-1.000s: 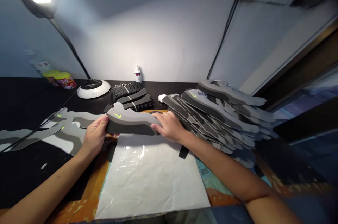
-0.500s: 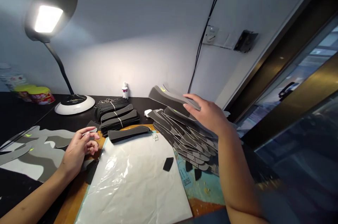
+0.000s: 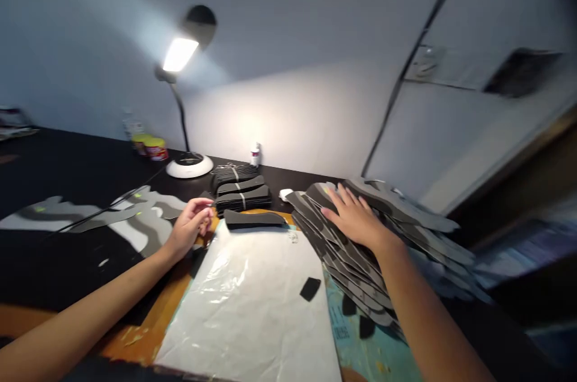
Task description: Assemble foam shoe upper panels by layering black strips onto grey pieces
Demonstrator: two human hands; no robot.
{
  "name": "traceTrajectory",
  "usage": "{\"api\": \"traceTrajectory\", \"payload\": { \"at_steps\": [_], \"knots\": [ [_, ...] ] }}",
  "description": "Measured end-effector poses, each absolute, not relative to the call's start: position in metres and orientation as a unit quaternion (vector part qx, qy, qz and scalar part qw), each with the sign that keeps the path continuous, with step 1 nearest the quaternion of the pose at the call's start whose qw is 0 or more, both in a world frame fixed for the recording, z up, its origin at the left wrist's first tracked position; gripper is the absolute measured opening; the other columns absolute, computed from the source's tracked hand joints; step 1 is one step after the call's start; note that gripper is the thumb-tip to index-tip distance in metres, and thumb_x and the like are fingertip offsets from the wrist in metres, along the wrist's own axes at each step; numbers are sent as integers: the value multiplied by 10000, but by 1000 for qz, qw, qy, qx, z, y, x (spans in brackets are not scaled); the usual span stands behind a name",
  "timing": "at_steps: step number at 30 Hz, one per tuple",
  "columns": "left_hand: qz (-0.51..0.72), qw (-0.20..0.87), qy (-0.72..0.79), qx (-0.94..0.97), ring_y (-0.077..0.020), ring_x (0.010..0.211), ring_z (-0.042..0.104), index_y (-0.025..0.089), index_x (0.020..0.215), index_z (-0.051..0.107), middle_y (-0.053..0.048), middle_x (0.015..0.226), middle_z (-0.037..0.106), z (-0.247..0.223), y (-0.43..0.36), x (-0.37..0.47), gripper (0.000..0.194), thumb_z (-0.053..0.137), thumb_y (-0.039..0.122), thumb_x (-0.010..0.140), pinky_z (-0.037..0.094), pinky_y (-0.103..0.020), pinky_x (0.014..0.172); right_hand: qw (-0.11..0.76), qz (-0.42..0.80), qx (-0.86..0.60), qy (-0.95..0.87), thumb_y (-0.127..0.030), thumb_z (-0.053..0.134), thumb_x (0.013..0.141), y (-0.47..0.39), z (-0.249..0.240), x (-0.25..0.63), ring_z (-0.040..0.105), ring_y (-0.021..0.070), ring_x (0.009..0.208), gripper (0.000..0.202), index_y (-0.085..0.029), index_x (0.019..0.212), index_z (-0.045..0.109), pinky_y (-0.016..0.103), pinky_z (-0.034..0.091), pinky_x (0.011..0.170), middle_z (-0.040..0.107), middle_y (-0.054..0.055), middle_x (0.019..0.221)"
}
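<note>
My right hand [image 3: 354, 214] lies with its fingers spread on a heap of curved grey and black pieces [image 3: 356, 268]. More curved grey pieces [image 3: 415, 214] overlap to the right of it. My left hand [image 3: 192, 227] hovers at the left edge of the white plastic-covered sheet [image 3: 261, 298], its fingers loosely curled and apart, holding nothing. Beyond the sheet's far edge lies a dark curved stack [image 3: 255, 220]. Behind that are bundles of black pieces [image 3: 243, 197] tied with bands. A small black piece [image 3: 311, 289] rests on the sheet's right side.
A lit desk lamp [image 3: 189, 166] stands at the back left, beside yellow-lidded tins [image 3: 155, 149]. A small white bottle [image 3: 255, 155] is near the wall. Grey and white cut pieces [image 3: 144, 223] lie on the left. Black cables [image 3: 396, 87] hang down the wall.
The view has turned left. My right hand has lowered onto the heap; the curved piece that was raised beside it is no longer held up. My left hand stays near the sheet's left edge.
</note>
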State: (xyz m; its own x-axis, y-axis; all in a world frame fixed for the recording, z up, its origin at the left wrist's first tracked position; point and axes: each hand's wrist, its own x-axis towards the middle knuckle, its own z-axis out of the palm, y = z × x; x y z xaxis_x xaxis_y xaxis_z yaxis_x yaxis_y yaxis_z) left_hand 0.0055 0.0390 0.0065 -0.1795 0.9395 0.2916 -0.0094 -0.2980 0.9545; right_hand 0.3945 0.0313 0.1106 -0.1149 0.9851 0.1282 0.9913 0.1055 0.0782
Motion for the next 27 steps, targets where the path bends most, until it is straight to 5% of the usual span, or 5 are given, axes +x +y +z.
{"api": "traceTrajectory", "payload": {
  "at_steps": [5,12,16,20,27],
  "knots": [
    [565,294,515,573,-172,654,623,179,952,678,-44,782,680,21,51,-23,433,697,578,784,501,-253,580,-29,-61,-673,-736,-566,303,1075,49,80,390,308,378,1608,715,-196,1686,339,600,337,1254,279,170,1753],
    [319,167,675,644,-317,1020,668,207,764,733,-97,921,745,75,48,-143,327,902,425,590,521,-324,853,-37,-65,-680,-730,-594,287,1067,48,81,395,303,374,1610,752,-186,1700,302,606,340,1253,272,162,1758],
    [152,136,717,667,-277,1114,655,148,1032,735,-92,1112,729,78,33,-197,321,817,410,867,507,-473,1040,-53,-82,-674,-732,-622,300,1066,44,83,390,309,392,1603,784,-156,1696,303,603,351,1244,270,187,1754],
    [47,102,715,690,-263,1124,665,131,1133,701,-88,1158,703,75,32,-222,299,734,387,982,537,-498,1040,-56,-84,-673,-733,-654,340,1053,43,83,389,301,401,1603,823,-143,1696,300,601,350,1243,274,201,1750],
    [19,48,658,751,-191,900,672,128,987,679,-50,957,686,82,42,-236,327,704,454,1001,587,-372,847,-26,-74,-672,-737,-686,377,1022,43,82,390,306,427,1593,864,-147,1693,302,635,337,1243,278,209,1747]
  ]
}}
